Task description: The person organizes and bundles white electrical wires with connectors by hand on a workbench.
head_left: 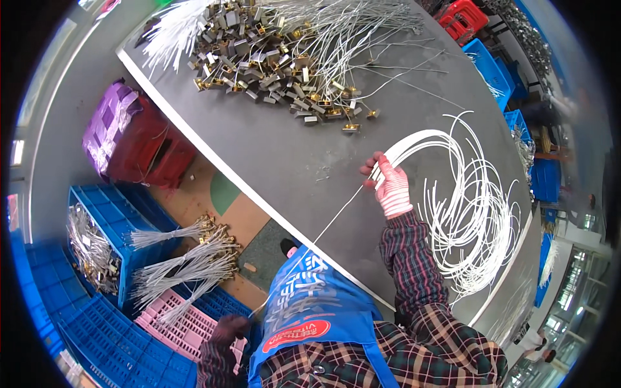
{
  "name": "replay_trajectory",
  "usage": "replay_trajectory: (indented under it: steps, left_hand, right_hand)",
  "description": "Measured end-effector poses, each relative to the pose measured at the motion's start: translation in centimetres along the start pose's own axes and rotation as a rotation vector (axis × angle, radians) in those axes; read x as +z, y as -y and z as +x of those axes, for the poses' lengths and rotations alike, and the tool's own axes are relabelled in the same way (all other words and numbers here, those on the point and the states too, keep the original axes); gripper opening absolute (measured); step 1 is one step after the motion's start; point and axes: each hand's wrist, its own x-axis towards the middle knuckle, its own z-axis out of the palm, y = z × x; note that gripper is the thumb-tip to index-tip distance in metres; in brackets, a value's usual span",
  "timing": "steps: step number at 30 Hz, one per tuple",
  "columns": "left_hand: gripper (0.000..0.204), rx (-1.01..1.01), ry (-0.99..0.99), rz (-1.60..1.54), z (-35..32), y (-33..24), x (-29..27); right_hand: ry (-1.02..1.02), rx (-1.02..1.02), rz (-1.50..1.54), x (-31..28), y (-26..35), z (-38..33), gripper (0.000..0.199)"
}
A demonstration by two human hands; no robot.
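The right hand (391, 184), in a striped glove, pinches one end of a thin white wire (323, 226) over the grey worktop (278, 155), beside a loose coil of white wires (472, 213). The left hand (229, 328) grips the other end low down, pulling it straight. A careful, even pull seems needed.

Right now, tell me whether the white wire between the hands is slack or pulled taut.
Taut: the white wire runs in a straight line from the right hand over the table edge to the left hand.
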Motion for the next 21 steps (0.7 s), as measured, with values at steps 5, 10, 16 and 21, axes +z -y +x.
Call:
replay_trajectory:
  steps: [5,10,16,21]
  left_hand:
    - [0.027,0.006,-0.055,-0.153,-0.5,2.6,-0.4]
    - [0.023,0.026,-0.04,-0.249,-0.1,2.5,-0.7]
    - [0.022,0.052,-0.035,-0.28,0.0,1.8,-0.7]
    - [0.021,0.032,-0.057,-0.25,0.1,2.2,-1.0]
  right_hand:
    - [-0.055,-0.091,-0.157,1.1,2.4,-1.2,0.034]
    - [-0.168,-0.222,-0.082,1.6,3.9,-1.0,0.035]
    - [-0.227,-0.237,-0.022,1.2,4.8,-0.2,0.037]
    - [-0.24,-0.207,-0.027,1.2,4.8,0.0,0.035]
